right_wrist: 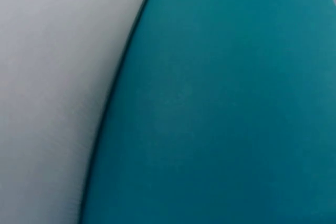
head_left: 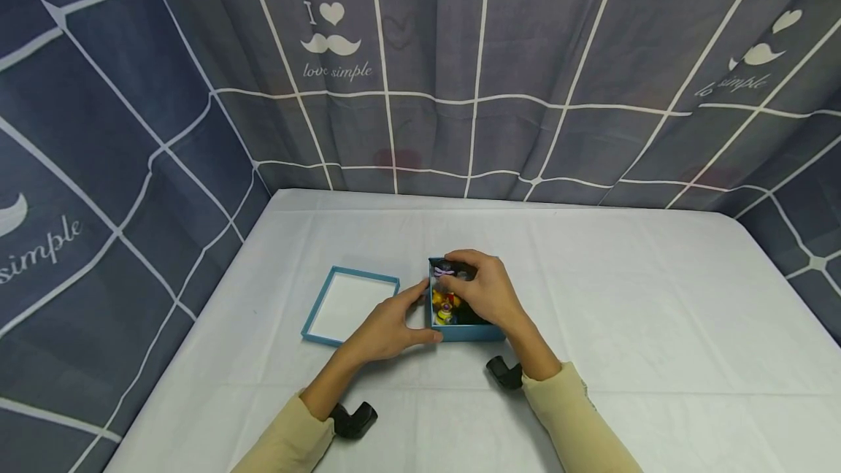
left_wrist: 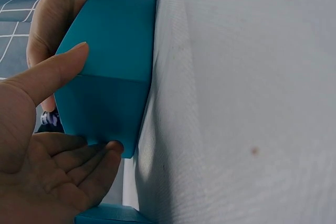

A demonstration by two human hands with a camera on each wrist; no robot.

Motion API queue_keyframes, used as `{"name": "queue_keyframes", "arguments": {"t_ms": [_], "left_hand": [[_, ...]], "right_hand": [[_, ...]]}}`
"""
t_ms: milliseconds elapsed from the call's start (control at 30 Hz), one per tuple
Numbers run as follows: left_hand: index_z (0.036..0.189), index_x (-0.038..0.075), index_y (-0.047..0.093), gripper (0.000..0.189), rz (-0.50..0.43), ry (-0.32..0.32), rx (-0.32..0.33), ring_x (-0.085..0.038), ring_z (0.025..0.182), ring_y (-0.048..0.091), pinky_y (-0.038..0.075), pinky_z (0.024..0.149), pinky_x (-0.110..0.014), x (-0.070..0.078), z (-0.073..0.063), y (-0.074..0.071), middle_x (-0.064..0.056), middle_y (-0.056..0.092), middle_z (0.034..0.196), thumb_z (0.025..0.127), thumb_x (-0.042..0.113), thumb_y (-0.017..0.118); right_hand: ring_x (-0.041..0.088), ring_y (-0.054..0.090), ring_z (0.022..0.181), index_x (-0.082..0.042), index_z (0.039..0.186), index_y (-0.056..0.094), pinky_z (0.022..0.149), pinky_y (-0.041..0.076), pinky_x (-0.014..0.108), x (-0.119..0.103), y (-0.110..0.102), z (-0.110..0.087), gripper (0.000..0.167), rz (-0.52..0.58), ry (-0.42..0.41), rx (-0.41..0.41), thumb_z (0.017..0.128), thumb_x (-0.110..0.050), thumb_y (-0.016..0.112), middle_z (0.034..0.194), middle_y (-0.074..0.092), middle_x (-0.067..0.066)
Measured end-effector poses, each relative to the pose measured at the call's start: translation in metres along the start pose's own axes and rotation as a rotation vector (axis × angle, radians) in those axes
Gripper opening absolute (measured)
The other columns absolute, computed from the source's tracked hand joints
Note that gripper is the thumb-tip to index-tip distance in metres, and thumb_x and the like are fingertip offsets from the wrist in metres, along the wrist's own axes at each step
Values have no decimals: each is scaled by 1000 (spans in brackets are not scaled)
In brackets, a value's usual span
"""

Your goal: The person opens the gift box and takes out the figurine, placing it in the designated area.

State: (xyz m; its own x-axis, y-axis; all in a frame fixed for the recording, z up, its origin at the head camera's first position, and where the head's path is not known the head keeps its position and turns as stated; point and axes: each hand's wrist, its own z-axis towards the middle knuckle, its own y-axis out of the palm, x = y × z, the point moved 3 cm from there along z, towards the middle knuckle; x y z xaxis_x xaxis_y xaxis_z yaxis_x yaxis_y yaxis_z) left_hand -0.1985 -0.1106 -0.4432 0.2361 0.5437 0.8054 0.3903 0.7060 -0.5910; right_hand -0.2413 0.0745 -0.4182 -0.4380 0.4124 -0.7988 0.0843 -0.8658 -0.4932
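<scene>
A blue box (head_left: 469, 333) stands open on the table, holding small colourful figures (head_left: 445, 305), one of them yellow, and a dark item with a lavender bow (head_left: 444, 272). My left hand (head_left: 388, 327) grips the box at its near left corner; the thumb presses the front wall and the fingertips touch the left side. Over the box's right part, my right hand (head_left: 486, 289) reaches in from above. Its curled thumb and fingers pinch the dark item at the far end. Part of the contents is hidden under that hand. In the right wrist view only the box wall (right_wrist: 210, 108) and tablecloth show.
Left of the box lies its shallow lid (head_left: 318, 303), inside up, with a white bottom and blue rim. A white cloth (head_left: 657, 298) covers the table. Grey checked curtains (head_left: 434, 57) hang at the back and sides. Black devices (head_left: 355, 420) sit at both wrists.
</scene>
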Motion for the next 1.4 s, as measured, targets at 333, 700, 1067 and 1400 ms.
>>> {"name": "queue_keyframes", "arguments": {"t_ms": [333, 700, 1067, 1400], "left_hand": [[156, 7, 28, 94, 18, -9, -2, -29, 138, 39, 34, 110, -48, 2, 1, 0, -12, 34, 156, 84, 38, 80], [156, 7, 28, 94, 28, -7, 4, -30, 137, 41, 35, 110, -49, 1, 1, 0, -13, 35, 155, 84, 37, 80], [155, 6, 29, 95, 24, 12, 4, -30, 137, 40, 35, 110, -48, 1, 2, 0, -13, 35, 155, 83, 39, 80], [155, 5, 30, 95, 28, 4, 12, -29, 138, 39, 34, 110, -48, 0, 2, 0, -14, 37, 154, 82, 39, 81]], "right_hand": [[25, 66, 93, -1, 117, 71, 78, 56, 42, 1, -1, -1, 34, 110, 29, -10, 85, -10, 79, 115, 69, 13], [21, 69, 91, -4, 115, 71, 77, 57, 31, -2, -3, -5, 31, 216, 45, -43, 86, -12, 79, 111, 69, 9], [32, 64, 102, 13, 119, 64, 85, 55, 45, -41, -14, -14, 32, 196, -2, -25, 88, 4, 70, 119, 63, 23], [34, 65, 92, 13, 120, 63, 74, 56, 27, -49, -34, -19, 33, 186, 13, -38, 89, 6, 69, 118, 63, 24]]}}
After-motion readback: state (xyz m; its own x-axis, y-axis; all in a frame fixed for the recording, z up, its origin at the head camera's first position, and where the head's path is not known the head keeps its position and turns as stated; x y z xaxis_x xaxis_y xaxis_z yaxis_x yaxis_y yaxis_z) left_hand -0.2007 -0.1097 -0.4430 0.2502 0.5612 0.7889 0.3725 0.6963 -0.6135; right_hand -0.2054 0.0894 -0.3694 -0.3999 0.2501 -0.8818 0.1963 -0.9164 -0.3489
